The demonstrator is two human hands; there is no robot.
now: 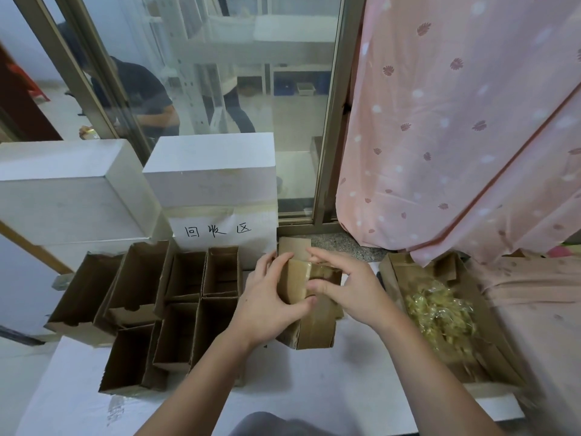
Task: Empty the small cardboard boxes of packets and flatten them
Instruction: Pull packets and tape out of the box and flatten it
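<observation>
Fingers: both hands grip 1 small box (pixel 297 280) from opposite sides, above the white table (pixel 298 388).
Left hand (pixel 268 298): fingers curled over the box's left edge, thumb pressed along its near face.
Right hand (pixel 349 287): thumb on the box's right side, fingertips curled over its taped top.
Box: brown cardboard, glossy tape over its upper end, a flap standing up behind it. It sits on top of a second box (pixel 314 328) that stands on the table just below the hands.
Empties (pixel 169 306): a cluster of open cardboard boxes left of the hands, packed side by side, mouths facing up, dark inside.
Tray (pixel 490 347): a wider shallow carton to the right, touching the curtain's foot.
Packets (pixel 440 313): clear yellowish wrappers heaped in the tray.
White boxes (pixel 213 171): 2 large ones behind the empties, 1 with a handwritten sign (pixel 220 231).
Curtain (pixel 456 121): pink, leaf-printed, hanging at right.
Window (pixel 220 73): glass pane behind, a person visible beyond it.
</observation>
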